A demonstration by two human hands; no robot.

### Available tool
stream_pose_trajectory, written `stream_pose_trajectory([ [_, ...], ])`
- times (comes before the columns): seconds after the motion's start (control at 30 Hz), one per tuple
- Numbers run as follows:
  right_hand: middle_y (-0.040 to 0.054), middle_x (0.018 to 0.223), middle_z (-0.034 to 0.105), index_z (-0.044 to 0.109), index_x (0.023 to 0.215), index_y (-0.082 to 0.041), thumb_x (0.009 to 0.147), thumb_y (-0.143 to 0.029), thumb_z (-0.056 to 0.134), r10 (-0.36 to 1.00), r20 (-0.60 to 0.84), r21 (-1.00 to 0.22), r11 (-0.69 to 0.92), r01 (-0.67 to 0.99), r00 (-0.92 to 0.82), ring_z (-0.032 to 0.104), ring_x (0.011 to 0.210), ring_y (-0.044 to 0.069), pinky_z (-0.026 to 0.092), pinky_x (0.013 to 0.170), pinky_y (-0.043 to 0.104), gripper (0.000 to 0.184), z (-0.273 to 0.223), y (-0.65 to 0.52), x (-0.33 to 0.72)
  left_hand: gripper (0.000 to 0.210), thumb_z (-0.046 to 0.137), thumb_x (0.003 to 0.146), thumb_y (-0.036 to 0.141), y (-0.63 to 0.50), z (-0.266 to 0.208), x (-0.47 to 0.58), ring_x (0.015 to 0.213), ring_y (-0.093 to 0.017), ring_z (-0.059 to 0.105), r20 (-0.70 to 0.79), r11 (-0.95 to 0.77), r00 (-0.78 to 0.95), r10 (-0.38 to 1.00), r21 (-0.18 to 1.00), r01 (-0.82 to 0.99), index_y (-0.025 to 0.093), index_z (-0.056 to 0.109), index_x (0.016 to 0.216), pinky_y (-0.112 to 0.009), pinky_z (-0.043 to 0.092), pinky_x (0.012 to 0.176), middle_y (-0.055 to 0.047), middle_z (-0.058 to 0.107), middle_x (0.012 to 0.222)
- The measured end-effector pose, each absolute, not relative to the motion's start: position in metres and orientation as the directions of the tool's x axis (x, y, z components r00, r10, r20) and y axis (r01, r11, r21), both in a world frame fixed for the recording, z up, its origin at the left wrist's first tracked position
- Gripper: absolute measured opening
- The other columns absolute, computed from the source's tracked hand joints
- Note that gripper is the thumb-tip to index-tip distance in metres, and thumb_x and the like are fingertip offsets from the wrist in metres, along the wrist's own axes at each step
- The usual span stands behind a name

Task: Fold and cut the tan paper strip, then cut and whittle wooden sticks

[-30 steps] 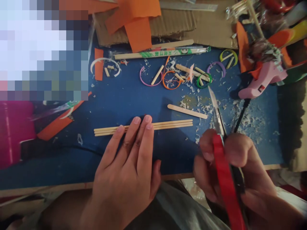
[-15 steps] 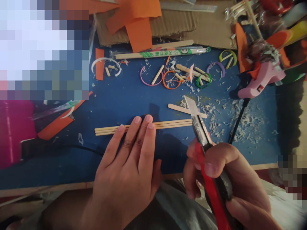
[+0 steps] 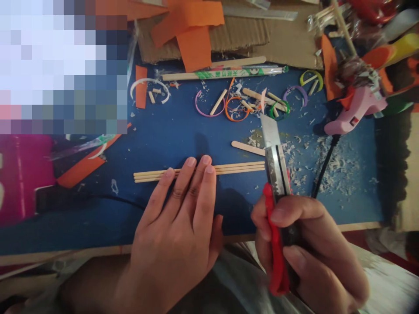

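My left hand (image 3: 176, 213) lies flat, palm down, fingers stretched over three thin wooden sticks (image 3: 240, 168). The sticks lie side by side on the blue table, their ends showing on both sides of the hand. My right hand (image 3: 317, 248) is closed around a red and black utility knife (image 3: 277, 170), held above the table just past the sticks' right ends. Its wide blade is out and points away from me. Behind the knife, a flat craft stick (image 3: 247, 148) lies partly hidden.
Coloured rings, such as an orange one (image 3: 237, 109), lie among short stick pieces and pale shavings (image 3: 337, 161). A pink glue gun (image 3: 355, 114) with a black cord is at right. Wrapped chopsticks (image 3: 225, 73), orange paper (image 3: 196, 48) and cardboard (image 3: 288, 41) are at the back.
The knife has moved up and slightly right and turned more upright, with more of its blade showing. My left hand stays on the sticks; the whole view has shifted a little.
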State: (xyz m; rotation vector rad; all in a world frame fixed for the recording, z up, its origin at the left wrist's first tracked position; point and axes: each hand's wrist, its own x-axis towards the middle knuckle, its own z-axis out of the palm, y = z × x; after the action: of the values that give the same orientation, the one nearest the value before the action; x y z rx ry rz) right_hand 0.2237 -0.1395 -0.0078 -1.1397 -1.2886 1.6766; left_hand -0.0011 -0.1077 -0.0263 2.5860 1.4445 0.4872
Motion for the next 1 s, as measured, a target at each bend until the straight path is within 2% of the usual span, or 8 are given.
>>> stream_pose_trajectory([
  [0.1, 0.0029, 0.085, 0.067, 0.047, 0.149, -0.032, 0.108, -0.024, 0.049, 0.895, -0.178, -0.983, -0.177, 0.04, -0.409, 0.062, 0.049, 0.015, 0.052, 0.041, 0.025, 0.042, -0.004, -0.139, 0.226, 0.068, 0.058, 0.101, 0.028, -0.108, -0.027, -0.001, 0.155, -0.033, 0.055, 0.209, -0.525, 0.482, 0.851, 0.284, 0.802, -0.001, 0.046, 0.162, -0.045, 0.031, 0.136, -0.019, 0.056, 0.164],
  [0.17, 0.0023, 0.086, 0.068, 0.048, 0.151, -0.033, 0.105, -0.015, 0.051, 0.883, -0.151, -0.985, -0.098, 0.14, -0.445, 0.066, 0.055, 0.017, 0.055, 0.046, 0.027, 0.05, -0.001, -0.137, 0.228, 0.068, 0.057, 0.102, 0.029, -0.109, -0.027, -0.002, 0.155, -0.033, 0.054, 0.213, -0.524, 0.48, 0.851, 0.286, 0.802, 0.0, 0.045, 0.162, -0.045, 0.032, 0.136, -0.019, 0.055, 0.165],
  [0.3, 0.0047, 0.092, 0.074, 0.06, 0.137, -0.032, 0.097, -0.01, 0.057, 0.871, -0.107, -0.929, 0.084, 0.359, -0.479, 0.073, 0.075, 0.023, 0.062, 0.065, 0.035, 0.046, 0.008, -0.133, 0.229, 0.066, 0.057, 0.103, 0.03, -0.108, -0.027, -0.002, 0.155, -0.034, 0.055, 0.225, -0.535, 0.487, 0.844, 0.281, 0.797, -0.001, 0.047, 0.16, -0.046, 0.033, 0.135, -0.02, 0.055, 0.165],
  [0.43, 0.0046, 0.086, 0.073, 0.064, 0.126, -0.026, 0.096, -0.015, 0.056, 0.855, -0.119, -0.868, 0.158, 0.471, -0.505, 0.067, 0.069, 0.021, 0.055, 0.06, 0.034, 0.033, 0.016, -0.13, 0.222, 0.061, 0.056, 0.103, 0.029, -0.108, -0.026, -0.003, 0.155, -0.035, 0.054, 0.206, -0.538, 0.498, 0.843, 0.287, 0.793, 0.002, 0.052, 0.157, -0.048, 0.034, 0.134, -0.019, 0.054, 0.166],
  [0.53, 0.005, 0.08, 0.068, 0.067, 0.11, -0.022, 0.093, -0.018, 0.054, 0.841, -0.129, -0.82, 0.208, 0.533, -0.525, 0.061, 0.065, 0.02, 0.047, 0.055, 0.033, 0.022, 0.019, -0.128, 0.213, 0.059, 0.056, 0.103, 0.028, -0.108, -0.026, -0.003, 0.155, -0.035, 0.054, 0.215, -0.545, 0.502, 0.838, 0.285, 0.788, 0.002, 0.053, 0.157, -0.048, 0.036, 0.134, -0.019, 0.054, 0.166],
  [0.63, 0.0033, 0.074, 0.062, 0.067, 0.098, -0.02, 0.087, -0.017, 0.052, 0.844, -0.154, -0.755, 0.236, 0.612, -0.514, 0.051, 0.058, 0.017, 0.037, 0.05, 0.032, 0.02, 0.02, -0.126, 0.205, 0.059, 0.055, 0.104, 0.027, -0.108, -0.026, -0.003, 0.155, -0.034, 0.055, 0.215, -0.549, 0.507, 0.835, 0.265, 0.792, 0.002, 0.053, 0.157, -0.049, 0.038, 0.132, -0.02, 0.054, 0.166],
  [0.7, 0.0025, 0.071, 0.059, 0.066, 0.093, -0.019, 0.085, -0.016, 0.05, 0.839, -0.165, -0.716, 0.26, 0.648, -0.519, 0.049, 0.057, 0.017, 0.034, 0.05, 0.032, 0.018, 0.02, -0.126, 0.202, 0.058, 0.054, 0.105, 0.027, -0.108, -0.026, -0.003, 0.154, -0.035, 0.056, 0.213, -0.554, 0.513, 0.832, 0.256, 0.792, 0.001, 0.053, 0.157, -0.05, 0.041, 0.13, -0.02, 0.053, 0.166],
  [1.0, 0.0014, 0.069, 0.053, 0.063, 0.089, -0.019, 0.087, -0.017, 0.048, 0.819, -0.152, -0.709, 0.299, 0.638, -0.553, 0.045, 0.058, 0.017, 0.031, 0.052, 0.035, 0.015, 0.016, -0.127, 0.2, 0.057, 0.052, 0.106, 0.026, -0.107, -0.027, -0.003, 0.153, -0.035, 0.056, 0.224, -0.56, 0.515, 0.827, 0.25, 0.79, -0.001, 0.054, 0.156, -0.052, 0.044, 0.128, -0.021, 0.053, 0.165],
])
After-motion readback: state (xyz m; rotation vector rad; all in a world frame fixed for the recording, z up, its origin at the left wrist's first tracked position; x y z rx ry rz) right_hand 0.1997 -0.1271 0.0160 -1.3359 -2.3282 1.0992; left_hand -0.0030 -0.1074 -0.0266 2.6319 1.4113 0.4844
